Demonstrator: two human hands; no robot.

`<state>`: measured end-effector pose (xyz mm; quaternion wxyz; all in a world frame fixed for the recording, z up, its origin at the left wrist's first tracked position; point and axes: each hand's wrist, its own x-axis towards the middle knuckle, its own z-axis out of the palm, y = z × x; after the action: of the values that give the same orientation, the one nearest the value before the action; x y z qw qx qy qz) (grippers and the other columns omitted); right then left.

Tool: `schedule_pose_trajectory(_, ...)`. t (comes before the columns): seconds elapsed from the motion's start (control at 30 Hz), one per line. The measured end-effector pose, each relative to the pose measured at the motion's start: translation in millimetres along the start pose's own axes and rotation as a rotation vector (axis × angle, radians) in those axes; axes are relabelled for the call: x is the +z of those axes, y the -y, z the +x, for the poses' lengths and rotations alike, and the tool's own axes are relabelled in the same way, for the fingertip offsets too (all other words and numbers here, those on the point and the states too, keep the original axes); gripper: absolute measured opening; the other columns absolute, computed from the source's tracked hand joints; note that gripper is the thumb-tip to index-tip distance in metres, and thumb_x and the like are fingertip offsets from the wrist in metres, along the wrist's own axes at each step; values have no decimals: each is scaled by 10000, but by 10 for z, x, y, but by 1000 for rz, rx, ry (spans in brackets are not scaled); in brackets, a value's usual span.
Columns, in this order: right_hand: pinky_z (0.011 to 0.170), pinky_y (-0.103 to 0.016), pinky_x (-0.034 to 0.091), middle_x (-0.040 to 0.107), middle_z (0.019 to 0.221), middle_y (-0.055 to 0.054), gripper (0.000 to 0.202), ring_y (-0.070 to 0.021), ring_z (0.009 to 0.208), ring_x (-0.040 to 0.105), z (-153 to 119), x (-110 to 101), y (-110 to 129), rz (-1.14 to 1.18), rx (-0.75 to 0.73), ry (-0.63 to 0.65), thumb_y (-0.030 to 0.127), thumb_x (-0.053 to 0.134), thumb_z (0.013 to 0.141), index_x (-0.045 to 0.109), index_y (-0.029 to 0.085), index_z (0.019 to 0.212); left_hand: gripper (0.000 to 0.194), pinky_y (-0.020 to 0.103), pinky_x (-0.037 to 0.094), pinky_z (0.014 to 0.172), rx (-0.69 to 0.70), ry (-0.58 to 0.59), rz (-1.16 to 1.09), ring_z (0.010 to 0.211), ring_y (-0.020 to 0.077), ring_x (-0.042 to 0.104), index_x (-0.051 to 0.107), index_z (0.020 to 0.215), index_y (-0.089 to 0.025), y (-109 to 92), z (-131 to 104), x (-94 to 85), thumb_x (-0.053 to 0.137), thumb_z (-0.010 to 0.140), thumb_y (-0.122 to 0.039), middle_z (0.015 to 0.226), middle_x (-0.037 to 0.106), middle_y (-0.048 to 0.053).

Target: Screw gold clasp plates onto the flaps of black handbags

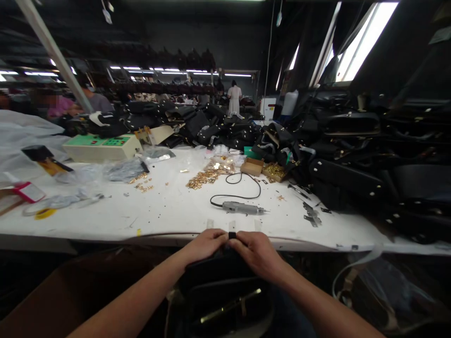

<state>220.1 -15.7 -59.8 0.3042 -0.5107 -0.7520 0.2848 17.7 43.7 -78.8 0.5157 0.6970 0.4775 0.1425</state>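
A black bag with a gold-coloured metal bar on it is in front of my body, below the table's front edge. My left hand grips its upper part from the left, with the thumb and fingers closed. From the right, my right hand is also closed on the bag's top. Between my fingertips a small black tab sticks up at the table edge. Just beyond my hands a grey electric screwdriver lies on the white table, its black cord looping behind it.
Gold-coloured metal fittings are heaped mid-table, near a cardboard box and a box of small brass parts. A green-topped control box stands at left. Black bags are piled at right and along the back. Other people are farther off.
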Motion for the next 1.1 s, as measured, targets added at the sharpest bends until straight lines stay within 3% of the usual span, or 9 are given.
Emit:
schedule_pose_trajectory(0.07, 569, -246, 286, 498, 582, 42, 397, -113, 584, 456, 120, 64, -157, 22, 98, 1, 412, 548, 962, 533, 189, 633, 412, 333, 448, 950, 81, -121, 90, 1043, 239, 626, 718, 1055, -188, 20, 52, -83, 501, 896, -501, 1102, 731, 63)
schedule_pose_trajectory(0.13, 561, -244, 272, 454, 569, 48, 398, -110, 584, 434, 220, 125, -301, 78, 155, 1, 414, 564, 941, 518, 188, 617, 424, 329, 436, 984, 158, -190, 177, 1098, 238, 624, 712, 1118, -216, 20, 55, -138, 456, 944, -505, 1172, 723, 54)
schedule_pose_trajectory(0.27, 582, -237, 317, 504, 614, 48, 289, -116, 622, 461, 391, 219, -466, 241, 177, -64, 377, 611, 890, 593, 189, 670, 387, 325, 466, 924, 267, -200, 440, 1034, 227, 649, 708, 1133, -247, -21, 15, -98, 448, 979, -489, 1119, 733, 49)
schedule_pose_trajectory(0.37, 630, -247, 385, 613, 721, 29, 153, -131, 667, 516, 493, 246, -511, 361, 169, -130, 340, 652, 843, 686, 194, 809, 298, 352, 478, 887, 275, -218, 706, 999, 249, 654, 705, 1131, -236, -28, 48, -6, 537, 953, -405, 1060, 730, 71)
schedule_pose_trajectory(0.53, 719, -284, 445, 695, 815, -8, 138, -166, 766, 603, 582, 177, -551, 382, 61, -172, 275, 679, 814, 754, 212, 911, 187, 389, 481, 841, 270, -227, 992, 923, 279, 663, 688, 1068, -197, -15, 142, 92, 583, 916, -225, 929, 720, 95)
schedule_pose_trajectory(0.63, 754, -303, 458, 723, 883, -24, 125, -180, 825, 625, 582, 109, -591, 445, 48, -102, 271, 695, 804, 769, 219, 890, 186, 394, 481, 836, 281, -228, 1032, 907, 277, 670, 668, 1082, -190, -18, 155, 133, 560, 932, -201, 913, 722, 99)
schedule_pose_trajectory(0.83, 744, -309, 476, 712, 819, -10, 273, -166, 748, 616, 478, -36, -646, 760, 300, 167, 346, 841, 688, 763, 195, 902, 248, 378, 493, 807, 279, -171, 993, 907, 270, 676, 662, 1127, -216, 6, 135, 182, 475, 1000, -319, 955, 735, 89)
schedule_pose_trajectory(0.93, 766, -311, 485, 720, 871, -21, 345, -182, 806, 629, 428, -148, -590, 756, 267, 259, 392, 863, 671, 779, 198, 943, 336, 381, 493, 784, 272, -163, 959, 891, 278, 677, 648, 1197, -243, 16, 117, 176, 400, 1025, -391, 961, 736, 86)
schedule_pose_trajectory(1.1, 764, -296, 484, 728, 871, -23, 219, -181, 817, 635, 377, -204, -455, 586, 197, 189, 354, 782, 758, 787, 192, 906, 367, 414, 475, 813, 240, -167, 934, 894, 293, 673, 674, 1180, -241, -38, 95, 197, 384, 1023, -402, 944, 740, 110)
